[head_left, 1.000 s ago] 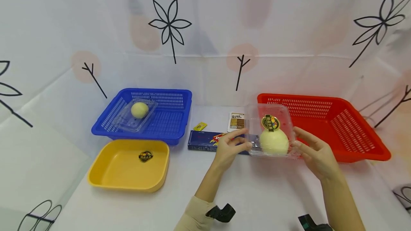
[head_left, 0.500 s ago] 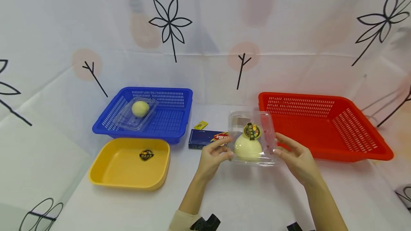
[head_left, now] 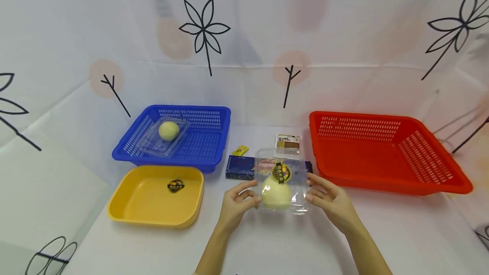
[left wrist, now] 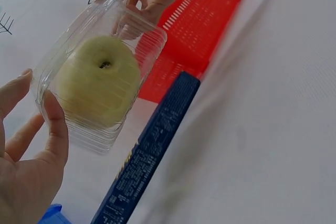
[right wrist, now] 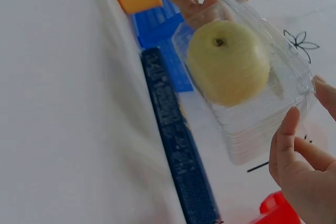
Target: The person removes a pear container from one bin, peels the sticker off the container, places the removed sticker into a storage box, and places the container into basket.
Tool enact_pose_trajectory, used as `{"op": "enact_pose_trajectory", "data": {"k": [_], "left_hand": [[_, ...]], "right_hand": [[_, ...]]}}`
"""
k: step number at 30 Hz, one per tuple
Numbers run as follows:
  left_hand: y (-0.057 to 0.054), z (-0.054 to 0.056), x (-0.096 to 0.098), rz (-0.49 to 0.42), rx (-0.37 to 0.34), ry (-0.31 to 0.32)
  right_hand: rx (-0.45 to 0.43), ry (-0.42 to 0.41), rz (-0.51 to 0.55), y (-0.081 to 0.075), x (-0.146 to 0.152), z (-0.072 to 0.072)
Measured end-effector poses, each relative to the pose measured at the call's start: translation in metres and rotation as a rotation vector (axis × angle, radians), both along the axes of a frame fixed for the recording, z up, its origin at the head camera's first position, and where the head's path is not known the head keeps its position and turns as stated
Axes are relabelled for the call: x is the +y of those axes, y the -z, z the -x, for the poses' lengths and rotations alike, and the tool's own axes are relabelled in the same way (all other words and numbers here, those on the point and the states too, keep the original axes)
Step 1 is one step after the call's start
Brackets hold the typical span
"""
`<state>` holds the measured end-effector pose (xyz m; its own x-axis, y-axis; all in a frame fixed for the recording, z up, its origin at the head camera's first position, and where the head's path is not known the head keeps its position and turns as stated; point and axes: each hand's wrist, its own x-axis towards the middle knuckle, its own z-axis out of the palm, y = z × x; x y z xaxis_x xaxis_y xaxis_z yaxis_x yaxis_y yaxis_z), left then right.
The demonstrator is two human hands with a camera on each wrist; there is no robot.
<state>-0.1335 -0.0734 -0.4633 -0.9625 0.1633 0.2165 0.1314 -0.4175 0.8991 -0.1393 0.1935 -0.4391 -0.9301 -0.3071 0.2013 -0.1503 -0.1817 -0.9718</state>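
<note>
Both hands hold a clear plastic clamshell box up off the table, tilted toward the head camera. My left hand pinches its left edge and my right hand pinches the right edge. Inside lies a round pale yellow-green fruit, its stem hollow visible in the left wrist view. A black and gold round sticker is on the lid. Behind the clamshell box, and partly hidden by it, lies a long dark blue carton. In the right wrist view that carton stands below the clamshell box.
A red basket stands at the right. At the back left, a blue basket holds another clear box with a pale fruit. In front of it is a yellow tray with a sticker. A small yellow packet and a card-like pack lie behind the carton.
From beside the red basket, both hands have carried the clamshell box leftward and nearer the body, to in front of the blue carton. The baskets and tray have stayed put.
</note>
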Motion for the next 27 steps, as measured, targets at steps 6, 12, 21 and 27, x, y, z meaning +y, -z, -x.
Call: {"op": "enact_pose_trajectory", "data": {"k": [6,12,21,27], "left_hand": [[0.006,-0.006,-0.009,0.048,-0.036,-0.018],[0.010,-0.012,-0.016,0.110,-0.064,-0.027],[0.013,-0.020,-0.021,0.139,-0.055,-0.023],[0.014,-0.027,-0.022,0.134,-0.093,-0.020]], "right_hand": [[-0.020,0.005,-0.035,0.010,-0.008,-0.004],[-0.025,-0.010,-0.073,0.021,-0.014,-0.007],[-0.024,-0.031,-0.060,0.030,-0.019,-0.015],[-0.059,-0.034,-0.103,0.030,-0.020,-0.019]]}}
